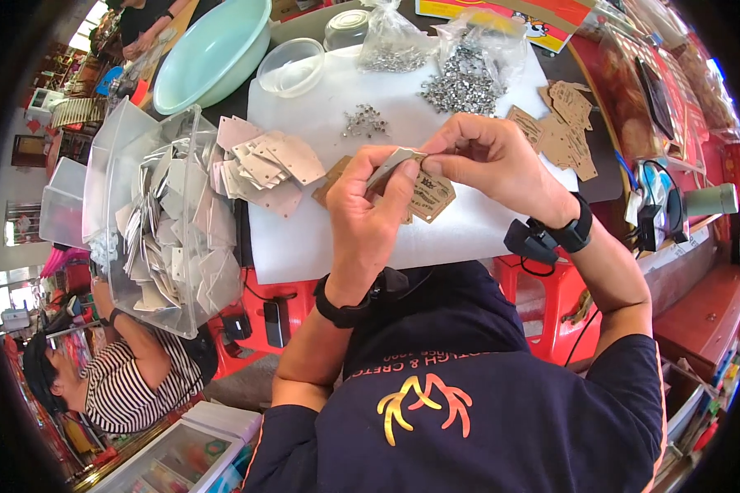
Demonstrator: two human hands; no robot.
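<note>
Grey metal strip (390, 164) sits pinched between both hands above the white mat (321, 238): the left hand (370, 218) has its grip closed on the lower end, the right hand (489, 160) nips the upper end with fingertips. Just under the strip lies a brown tag (432, 197) on the mat. Left of the strip are grey plates (263, 168), farther left a clear bin (160, 222). Beyond the strip lie loose rivets (364, 122) and bagged ones (464, 78).
</note>
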